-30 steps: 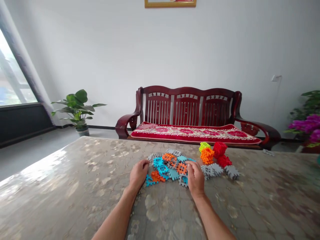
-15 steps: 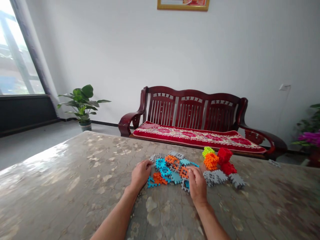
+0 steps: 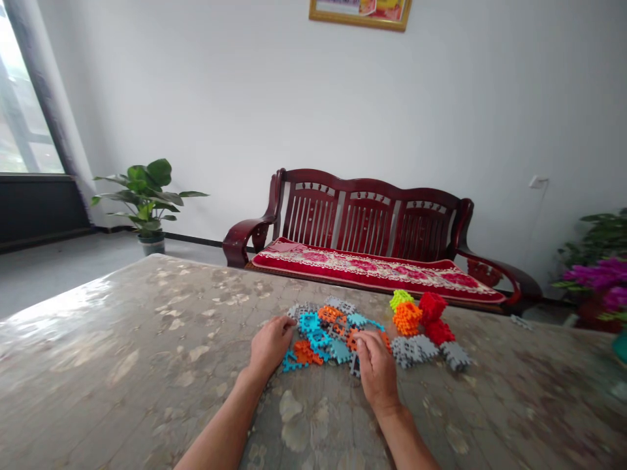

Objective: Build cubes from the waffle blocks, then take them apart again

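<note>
A pile of interlocking plastic building pieces in blue [image 3: 309,322], orange [image 3: 332,314] and grey [image 3: 341,304] lies on the table between my hands. At the pile's left edge rests my left hand [image 3: 269,343], its fingers curled together, and whatever they may grip is hidden. My right hand [image 3: 378,369] is over the pile's right side. Its thumb and fingers pinch an orange window-like building piece [image 3: 351,339], partly covered by the fingers. More orange shows behind that hand.
Right of the pile stand joined clusters of pieces: yellow-green [image 3: 401,299], orange [image 3: 407,318], red [image 3: 433,307] and grey [image 3: 414,350]. A patterned cloth covers the table [image 3: 186,365]. A wooden bench [image 3: 367,222] stands behind it, with potted plants [image 3: 149,202] and purple flowers [image 3: 592,277] at the sides.
The view has shifted slightly, so the scene sits a little further left. My right hand has turned over the orange piece, covering more of it. My left hand stays by the pile.
</note>
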Available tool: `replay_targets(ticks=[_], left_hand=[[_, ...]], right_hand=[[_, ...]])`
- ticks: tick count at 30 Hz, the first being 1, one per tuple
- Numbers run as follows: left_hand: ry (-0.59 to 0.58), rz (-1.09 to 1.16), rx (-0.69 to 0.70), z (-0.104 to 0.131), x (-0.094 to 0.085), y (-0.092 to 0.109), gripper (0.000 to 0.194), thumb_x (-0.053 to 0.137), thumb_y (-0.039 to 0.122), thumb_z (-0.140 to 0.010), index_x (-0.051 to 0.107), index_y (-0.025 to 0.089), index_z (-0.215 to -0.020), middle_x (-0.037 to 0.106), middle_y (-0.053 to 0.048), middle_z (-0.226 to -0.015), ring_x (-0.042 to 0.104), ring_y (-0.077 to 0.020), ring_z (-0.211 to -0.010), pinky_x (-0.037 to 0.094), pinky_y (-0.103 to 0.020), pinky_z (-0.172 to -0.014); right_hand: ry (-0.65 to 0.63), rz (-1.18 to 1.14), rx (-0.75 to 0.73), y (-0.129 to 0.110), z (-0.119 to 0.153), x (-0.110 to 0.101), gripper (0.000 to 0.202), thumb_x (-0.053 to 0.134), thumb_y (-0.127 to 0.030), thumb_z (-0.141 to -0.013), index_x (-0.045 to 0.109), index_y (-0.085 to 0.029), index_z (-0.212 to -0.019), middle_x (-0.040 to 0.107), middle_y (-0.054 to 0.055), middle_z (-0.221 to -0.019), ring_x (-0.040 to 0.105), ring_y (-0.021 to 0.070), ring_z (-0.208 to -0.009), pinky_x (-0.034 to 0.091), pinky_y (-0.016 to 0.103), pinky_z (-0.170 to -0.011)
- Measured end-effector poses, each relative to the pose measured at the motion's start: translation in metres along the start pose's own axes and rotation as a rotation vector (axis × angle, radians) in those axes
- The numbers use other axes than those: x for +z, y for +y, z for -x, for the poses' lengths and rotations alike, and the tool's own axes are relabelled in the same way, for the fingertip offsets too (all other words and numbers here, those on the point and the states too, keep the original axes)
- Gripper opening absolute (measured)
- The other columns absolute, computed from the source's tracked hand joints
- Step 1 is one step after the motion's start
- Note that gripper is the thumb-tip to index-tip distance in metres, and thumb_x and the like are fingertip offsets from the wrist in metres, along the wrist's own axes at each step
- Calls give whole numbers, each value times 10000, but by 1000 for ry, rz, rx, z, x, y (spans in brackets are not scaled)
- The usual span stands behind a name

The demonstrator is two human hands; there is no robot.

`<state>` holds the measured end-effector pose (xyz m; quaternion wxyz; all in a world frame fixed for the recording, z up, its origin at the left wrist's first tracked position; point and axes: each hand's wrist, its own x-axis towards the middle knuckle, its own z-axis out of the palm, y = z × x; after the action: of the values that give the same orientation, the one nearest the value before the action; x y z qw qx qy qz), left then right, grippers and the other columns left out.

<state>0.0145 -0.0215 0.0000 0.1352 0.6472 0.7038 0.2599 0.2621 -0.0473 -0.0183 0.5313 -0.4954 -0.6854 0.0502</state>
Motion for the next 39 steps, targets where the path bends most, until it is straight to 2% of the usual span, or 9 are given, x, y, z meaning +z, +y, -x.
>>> replay_targets(ticks=[10, 15, 19, 23, 29, 33, 39], left_hand=[[17, 22, 11, 2, 2, 1, 293, 444, 224, -851, 690, 275, -1002, 713, -22, -1072, 649, -196, -982, 447, -264, -782], [15, 31, 14, 2, 3, 0, 293, 446, 223, -852, 691, 274, -1003, 713, -19, -1074, 650, -192, -980, 443, -259, -778], [29, 33, 18, 1, 4, -1, 290, 447, 224, -852, 691, 272, -1000, 712, -16, -1068, 648, -188, -971, 437, -254, -767], [32, 36, 5, 2, 4, 0, 279, 457, 209, -846, 690, 277, -983, 714, -3, -1051, 645, -169, -961, 426, -236, -755], [20, 35, -7, 2, 4, 1, 275, 462, 217, -860, 692, 278, -997, 711, -1, -1063, 635, -151, -964, 416, -218, -764], [32, 41, 2, 2, 5, 0, 272, 464, 213, -853, 694, 280, -981, 711, -1, -1045, 636, -156, -956, 417, -226, -760], [36, 45, 3, 1, 7, -2, 262, 474, 221, -849, 693, 285, -979, 710, 5, -1036, 638, -159, -953, 415, -229, -753]], right_hand=[[-52, 51, -28, 4, 1, 3, 292, 413, -357, -951, 679, -235, -951, 683, 58, -992, 625, 195, -958, 488, 341, -875], [-46, 120, -38, -5, -9, 3, 289, 409, -326, -948, 682, -230, -940, 682, 58, -968, 617, 195, -941, 474, 339, -869], [-174, 257, -63, -13, -33, 9, 259, 447, -300, -921, 697, -235, -919, 677, 51, -983, 605, 199, -944, 450, 326, -865], [-306, 447, 12, -15, -62, 21, 250, 469, -261, -905, 703, -235, -987, 666, 47, -1030, 574, 190, -1006, 399, 288, -911], [-477, 617, 34, -7, -86, 38, 236, 514, -335, -894, 732, -285, -969, 666, 42, -1035, 544, 207, -983, 374, 302, -855], [-509, 614, 4, -2, -87, 42, 221, 521, -344, -891, 737, -299, -911, 669, 27, -1003, 529, 207, -943, 362, 305, -815], [-486, 594, -113, -3, -84, 45, 163, 520, -243, -887, 672, -239, -825, 663, 24, -965, 522, 204, -934, 356, 308, -811]])
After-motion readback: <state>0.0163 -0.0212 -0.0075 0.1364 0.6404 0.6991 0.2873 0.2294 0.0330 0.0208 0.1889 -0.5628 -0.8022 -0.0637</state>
